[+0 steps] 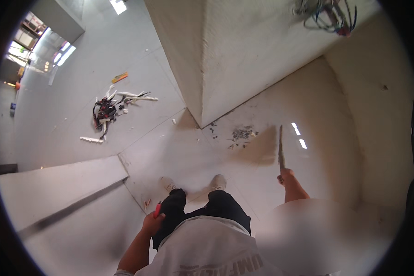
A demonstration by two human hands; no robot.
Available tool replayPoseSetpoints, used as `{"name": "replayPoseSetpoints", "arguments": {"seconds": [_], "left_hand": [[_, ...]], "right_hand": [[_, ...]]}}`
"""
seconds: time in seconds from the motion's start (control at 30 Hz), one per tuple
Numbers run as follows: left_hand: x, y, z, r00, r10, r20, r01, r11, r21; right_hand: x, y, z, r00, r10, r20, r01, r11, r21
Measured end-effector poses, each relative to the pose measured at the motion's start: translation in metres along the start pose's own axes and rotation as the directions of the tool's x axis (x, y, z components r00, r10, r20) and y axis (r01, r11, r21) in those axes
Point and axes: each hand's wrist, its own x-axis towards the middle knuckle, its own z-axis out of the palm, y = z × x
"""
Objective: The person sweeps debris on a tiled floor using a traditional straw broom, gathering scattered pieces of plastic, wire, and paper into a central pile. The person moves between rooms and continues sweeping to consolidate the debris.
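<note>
Two hands: both mine, both closed on something, I'm standing and looking straight down at the floor.
Right hand: right hand (286,175) is fisted round the bottom end of a long thin blade-like tool (280,146); could be a hacksaw blade or a narrow saw, too blurred for me to say.
Tool axis: long axis runs almost straight up the frame from the fist, tip pointing away from me toward the base of the white column (225,60).
Left hand: left hand (152,223) is closed on a small red-handled tool (157,209); only the red end shows above the fingers, so I can't tell what kind.
Feet: my white shoes (217,181) sit between the two hands, dark trousers below them.
Debris: small patch of dark chips and scraps (242,134) on the pale floor (179,152), just beside the column's foot.
Key relation: the scraps lie ahead and a little left of the blade tip, near it but apart; my right hand is clearly the nearer one, the left is well apart and low by my hip.
Farther off: tangle of black and red cable offcuts with white sleeve pieces (106,112) on the floor, well to the left.
Overhead: loose bundle of wires (329,16) hanging at the wall near the top right.
Left edge: low grey ledge or step (64,179) beside my left leg.
</note>
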Motion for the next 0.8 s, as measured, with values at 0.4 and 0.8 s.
{"name": "replayPoseSetpoints", "arguments": {"seconds": [0.4,0.8], "left_hand": [[-0.055,-0.040,-0.011,0.985,-0.140,-0.103,0.146,0.987,0.062],[-0.035,-0.091,-0.089,0.978,-0.171,-0.119,0.149,0.973,-0.174]], "right_hand": [[-0.161,0.050,0.231,0.895,-0.213,0.392,0.406,0.754,-0.516],[-0.290,0.117,0.180,0.880,-0.217,0.423,0.437,0.721,-0.538]]}}
